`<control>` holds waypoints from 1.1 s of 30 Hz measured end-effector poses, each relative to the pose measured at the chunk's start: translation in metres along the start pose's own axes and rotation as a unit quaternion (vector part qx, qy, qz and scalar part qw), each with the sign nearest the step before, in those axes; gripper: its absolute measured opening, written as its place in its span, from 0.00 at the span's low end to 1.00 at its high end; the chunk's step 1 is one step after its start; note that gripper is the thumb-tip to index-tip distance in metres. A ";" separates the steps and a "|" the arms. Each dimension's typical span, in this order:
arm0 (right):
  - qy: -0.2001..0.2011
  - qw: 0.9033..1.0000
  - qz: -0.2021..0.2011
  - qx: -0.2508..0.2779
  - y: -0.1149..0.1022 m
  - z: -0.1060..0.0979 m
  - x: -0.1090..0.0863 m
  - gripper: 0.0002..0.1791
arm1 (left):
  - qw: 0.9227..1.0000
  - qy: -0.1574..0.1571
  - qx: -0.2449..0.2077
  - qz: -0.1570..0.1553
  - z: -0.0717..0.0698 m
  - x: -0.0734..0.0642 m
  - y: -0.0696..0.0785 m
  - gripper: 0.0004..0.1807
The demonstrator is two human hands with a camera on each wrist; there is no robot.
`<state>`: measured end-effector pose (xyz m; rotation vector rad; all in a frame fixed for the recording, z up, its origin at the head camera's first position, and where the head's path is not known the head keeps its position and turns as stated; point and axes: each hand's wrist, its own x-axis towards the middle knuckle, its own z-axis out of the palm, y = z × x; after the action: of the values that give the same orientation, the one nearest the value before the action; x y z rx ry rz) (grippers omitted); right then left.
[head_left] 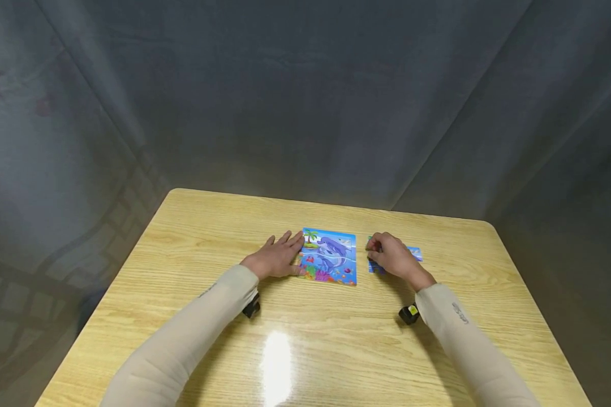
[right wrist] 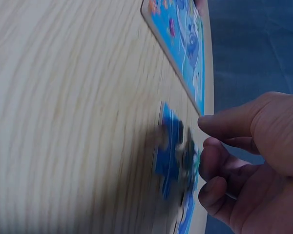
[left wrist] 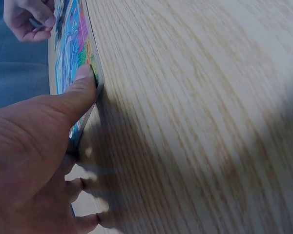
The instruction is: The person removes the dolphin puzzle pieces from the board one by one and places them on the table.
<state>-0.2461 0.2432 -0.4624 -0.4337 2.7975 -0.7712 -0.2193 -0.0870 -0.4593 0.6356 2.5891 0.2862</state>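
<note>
A square puzzle board [head_left: 345, 273] with a dolphin picture lies flat at the table's middle. My left hand [head_left: 272, 260] rests at its left side with fingers spread. In the left wrist view, the left thumb [left wrist: 83, 87] lies on the board's near corner. Right of the board, my right hand [head_left: 394, 259] is above several loose blue puzzle pieces [head_left: 415, 252]. In the right wrist view, its thumb and bent fingers stand apart, and I see nothing between them. One blue jigsaw piece [right wrist: 168, 158] is just beyond its fingertips; the pieces behind are blurred and partly hidden.
The wooden table [head_left: 326, 333] has rounded far corners and a bright glare patch near its front. Dark grey curtains [head_left: 295, 102] hang behind it and on both sides. A small black device [head_left: 409, 314] sits at the right wrist, another [head_left: 252, 306] at the left.
</note>
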 end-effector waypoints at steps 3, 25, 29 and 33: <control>-0.007 1.000 -0.011 0.007 -0.006 0.003 0.005 0.05 | 1.000 0.001 0.004 0.001 0.000 0.000 0.000 0.51; -0.070 0.996 -0.051 -0.039 -0.062 0.032 0.036 0.22 | 1.000 -0.003 0.008 0.001 0.002 0.004 -0.002 0.51; -0.089 0.994 -0.057 -0.041 -0.069 0.033 0.039 0.24 | 1.000 -0.005 0.008 -0.002 0.002 0.005 -0.002 0.52; -0.110 0.992 -0.065 -0.025 -0.074 0.034 0.043 0.25 | 1.000 -0.002 0.012 -0.004 0.002 0.005 -0.002 0.51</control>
<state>-0.2606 0.1527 -0.4569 -0.6726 2.6072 -0.6375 -0.2234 -0.0861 -0.4632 0.6335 2.5951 0.2516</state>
